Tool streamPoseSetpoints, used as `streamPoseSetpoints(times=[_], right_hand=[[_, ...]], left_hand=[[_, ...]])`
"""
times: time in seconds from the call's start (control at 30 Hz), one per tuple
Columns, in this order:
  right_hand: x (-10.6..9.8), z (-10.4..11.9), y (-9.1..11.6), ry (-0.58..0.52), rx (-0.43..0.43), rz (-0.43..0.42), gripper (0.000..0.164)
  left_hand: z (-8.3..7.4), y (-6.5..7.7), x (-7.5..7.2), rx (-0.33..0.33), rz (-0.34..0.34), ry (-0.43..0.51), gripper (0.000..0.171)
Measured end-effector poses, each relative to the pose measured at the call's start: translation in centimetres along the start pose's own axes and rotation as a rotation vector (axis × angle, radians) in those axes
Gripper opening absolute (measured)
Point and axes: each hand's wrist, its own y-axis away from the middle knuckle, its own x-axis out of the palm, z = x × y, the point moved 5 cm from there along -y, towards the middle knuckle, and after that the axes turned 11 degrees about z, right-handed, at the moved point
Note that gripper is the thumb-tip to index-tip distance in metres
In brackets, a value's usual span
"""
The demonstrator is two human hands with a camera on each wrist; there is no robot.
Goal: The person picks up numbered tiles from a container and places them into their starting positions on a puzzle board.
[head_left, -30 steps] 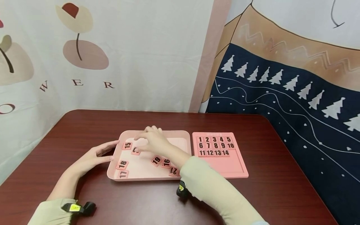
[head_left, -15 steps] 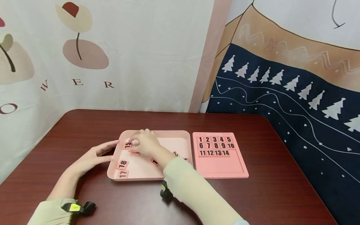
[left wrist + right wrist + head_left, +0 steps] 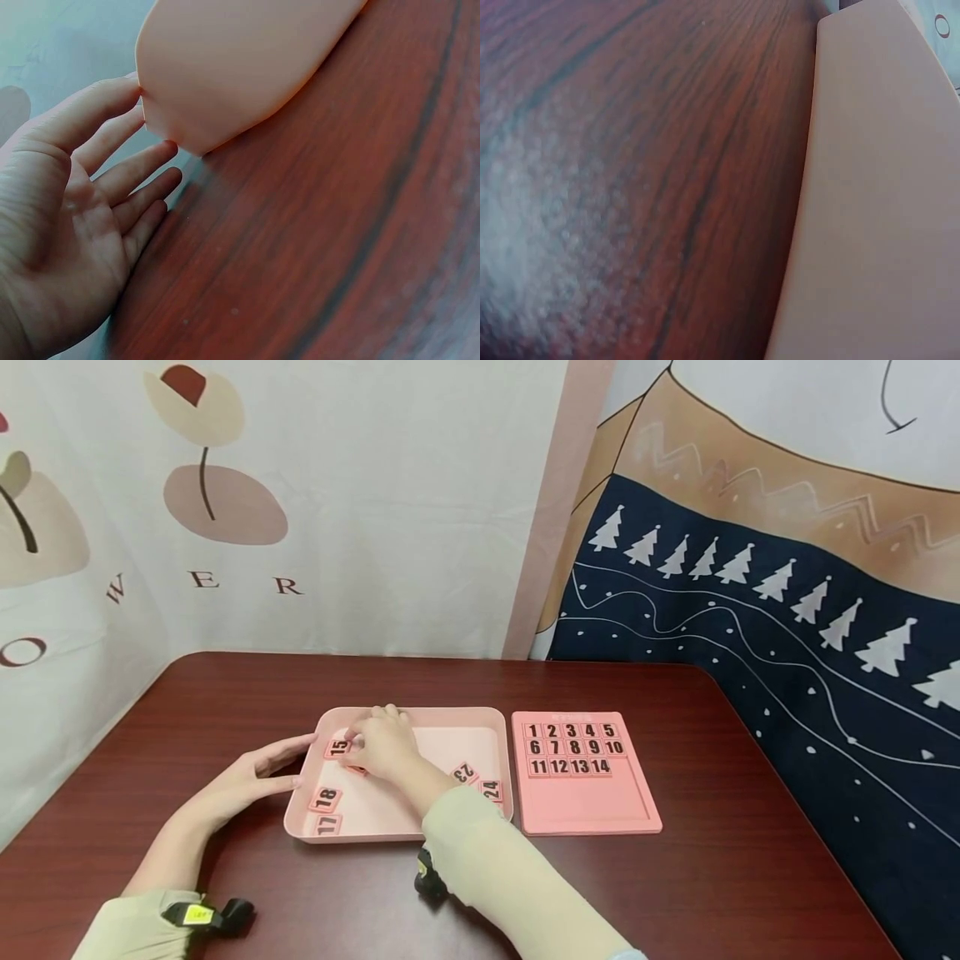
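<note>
Toward the left end of a pale pink tray (image 3: 450, 718), my right hand (image 3: 388, 747) reaches in from above with thumb and index curled. Their tips pinch the right side of the number 15 tile (image 3: 337, 748), which lies flat. Another tile (image 3: 358, 769) is partly covered by this hand. My left hand (image 3: 258, 777) touches the tray's left edge with fairly straight fingers and thumb. The left wrist view shows that hand (image 3: 82, 202) with fingertips against the corner of the tray wall (image 3: 225, 67). The right wrist view has no hand in it, only the tray's outer wall (image 3: 877, 195).
Tiles 18 (image 3: 326, 799) and 17 (image 3: 327, 824) lie at the tray's left; 23 (image 3: 464, 772) and 24 (image 3: 491, 790) lie at its right. A pink number board (image 3: 588, 806) to the right holds tiles 1 to 14 in rows. All rest on a dark wooden table (image 3: 360, 902).
My right hand has moved left across the tray to the number 15 tile, its thumb and index drawing together. Its forearm uncovers tiles 23 and 24 and covers 19, 16 and 21. The left hand stays.
</note>
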Motion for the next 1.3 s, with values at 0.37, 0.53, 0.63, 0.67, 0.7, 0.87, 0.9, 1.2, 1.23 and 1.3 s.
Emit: streamPoseSetpoints(times=[0.37,0.53,0.63,0.67,0.7,0.87,0.9,1.2,1.23,1.3], right_hand=[[-0.1,-0.1,0.0,-0.064,-0.016,-0.016,0.025],[-0.5,-0.1,0.3,-0.077,-0.032,-0.037,0.025],[-1.1,-0.2,0.7,-0.084,-0.039,-0.052,0.025],[-1.4,-0.2,0.8,-0.087,-0.042,-0.059,0.025],[-1.6,-0.3,0.9,-0.093,-0.044,-0.062,0.026],[-2.9,-0.8,1.9,-0.11,-0.061,-0.093,0.029],[-3.1,-0.9,2.2,-0.117,-0.062,-0.095,0.029],[-4.3,-2.3,4.6,-0.2,-0.065,-0.154,0.026],[-4.4,-2.4,4.9,-0.205,-0.067,-0.163,0.026],[-4.5,-2.7,5.4,-0.209,-0.072,-0.179,0.026]], left_hand=[[0.1,0.0,-0.1,0.0,0.001,0.002,0.057],[0.2,0.0,-0.1,-0.001,-0.002,0.001,0.057],[0.2,0.0,-0.1,0.0,0.0,0.0,0.057],[0.2,-0.1,0.0,0.0,0.001,-0.001,0.057],[0.2,-0.1,0.0,0.0,0.001,-0.002,0.057],[0.2,0.0,-0.1,-0.003,-0.003,-0.003,0.057],[0.2,0.0,-0.2,-0.004,-0.004,-0.001,0.057],[0.1,0.0,0.0,-0.004,-0.008,-0.008,0.058],[0.1,0.0,0.0,-0.005,-0.01,-0.011,0.058],[0.1,0.0,0.0,-0.009,-0.013,-0.015,0.058]])
